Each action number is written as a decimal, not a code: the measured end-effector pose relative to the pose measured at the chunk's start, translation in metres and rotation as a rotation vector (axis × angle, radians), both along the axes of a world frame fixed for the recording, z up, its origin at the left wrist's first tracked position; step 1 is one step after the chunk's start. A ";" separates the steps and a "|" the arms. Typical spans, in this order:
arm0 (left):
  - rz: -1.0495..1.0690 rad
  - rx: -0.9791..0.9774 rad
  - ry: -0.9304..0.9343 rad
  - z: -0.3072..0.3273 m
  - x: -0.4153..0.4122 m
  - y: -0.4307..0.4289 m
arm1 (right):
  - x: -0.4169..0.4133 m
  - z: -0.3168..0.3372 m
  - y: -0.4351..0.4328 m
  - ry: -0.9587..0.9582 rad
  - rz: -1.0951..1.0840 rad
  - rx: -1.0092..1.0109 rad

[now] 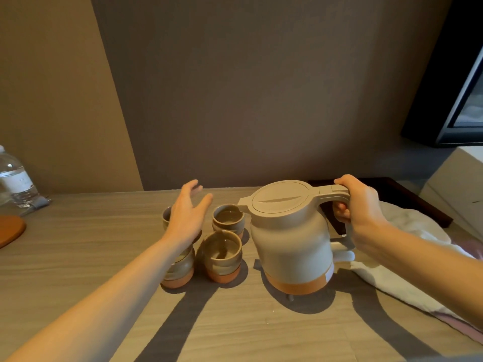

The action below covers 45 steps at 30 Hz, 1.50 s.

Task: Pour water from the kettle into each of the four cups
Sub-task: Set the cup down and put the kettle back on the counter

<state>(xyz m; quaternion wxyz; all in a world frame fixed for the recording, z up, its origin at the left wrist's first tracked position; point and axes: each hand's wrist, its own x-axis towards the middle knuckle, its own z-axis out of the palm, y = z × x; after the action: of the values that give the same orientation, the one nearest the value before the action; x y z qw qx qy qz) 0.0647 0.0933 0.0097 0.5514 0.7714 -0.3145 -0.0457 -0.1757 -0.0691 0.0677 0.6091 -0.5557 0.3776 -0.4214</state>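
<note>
On the table (78, 257), right hand (363, 207) wrapped round kettle (292, 239) handle, kettle upright just beside the four cups (222, 254); left hand (187, 215) spread open above cups, holding nothing.

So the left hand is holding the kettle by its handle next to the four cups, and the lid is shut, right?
Not quite: the head view shows the right hand holding the kettle by its handle. The left hand hovers open over the cups. The lid is shut.
</note>
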 end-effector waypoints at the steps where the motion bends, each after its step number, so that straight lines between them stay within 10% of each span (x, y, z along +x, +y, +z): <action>1: -0.046 -0.024 0.058 0.002 -0.015 -0.001 | -0.002 0.000 0.000 -0.004 -0.012 0.009; 16: -0.376 -0.197 0.666 -0.002 -0.116 -0.029 | -0.021 -0.010 -0.015 -0.091 -0.082 0.063; 45: -0.139 -0.207 0.451 -0.033 -0.127 -0.081 | 0.023 -0.088 -0.085 -0.146 -0.036 0.155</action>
<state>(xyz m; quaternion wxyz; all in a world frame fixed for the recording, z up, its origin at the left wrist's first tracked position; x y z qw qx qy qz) -0.0621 0.0124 -0.0235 0.6790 0.6578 -0.2388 -0.2218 -0.1525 -0.1542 -0.0206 0.6685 -0.4677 0.3738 -0.4411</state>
